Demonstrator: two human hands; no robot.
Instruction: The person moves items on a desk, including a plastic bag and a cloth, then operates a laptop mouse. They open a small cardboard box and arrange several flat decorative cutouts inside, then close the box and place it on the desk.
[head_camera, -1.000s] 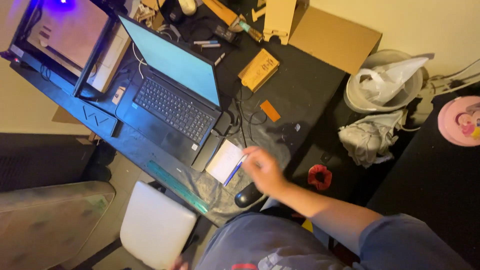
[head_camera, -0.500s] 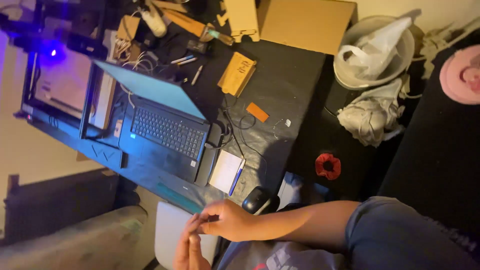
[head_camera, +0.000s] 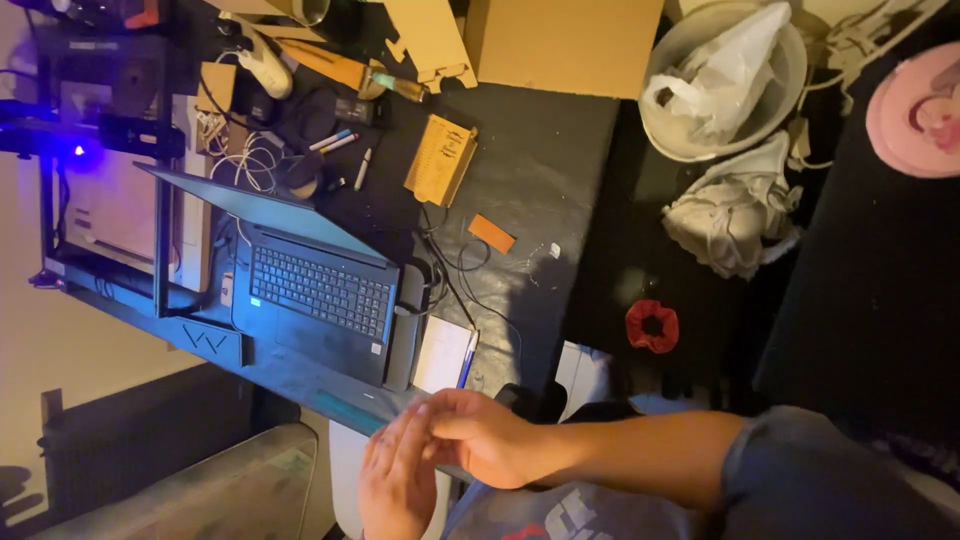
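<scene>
While the two hands meet low in the view, they hold nothing. The right hand (head_camera: 480, 435) comes in from the right on a bare arm with a grey sleeve, and its fingers are loosely curled. The left hand (head_camera: 398, 480) comes up from below with its fingers straight and close together. The right hand lies across the left hand's fingers, so the two are pressed together, just off the near edge of the tabletop (head_camera: 540, 180).

The tabletop is dark, flat and a little shiny. Closest to the hands is a small white notepad (head_camera: 443, 354), a flat paper rectangle, with a thin blue pen (head_camera: 467, 360) lying along its right side. Just left of it sits an open black laptop (head_camera: 310, 285) with rows of small keys and a thin tilted screen. Black cables (head_camera: 450, 280) curl beside the laptop.

Farther back lie a tan cardboard box (head_camera: 440, 160) with print on it, a small orange card (head_camera: 491, 233), some markers (head_camera: 335, 141) and big flat sheets of brown cardboard (head_camera: 560, 45).

To the right, off the tabletop, sit a soft red scrunchie (head_camera: 652, 326), a crumpled pale cloth (head_camera: 735, 215) and a round white bin (head_camera: 725, 80) with a thin plastic bag in it.
</scene>
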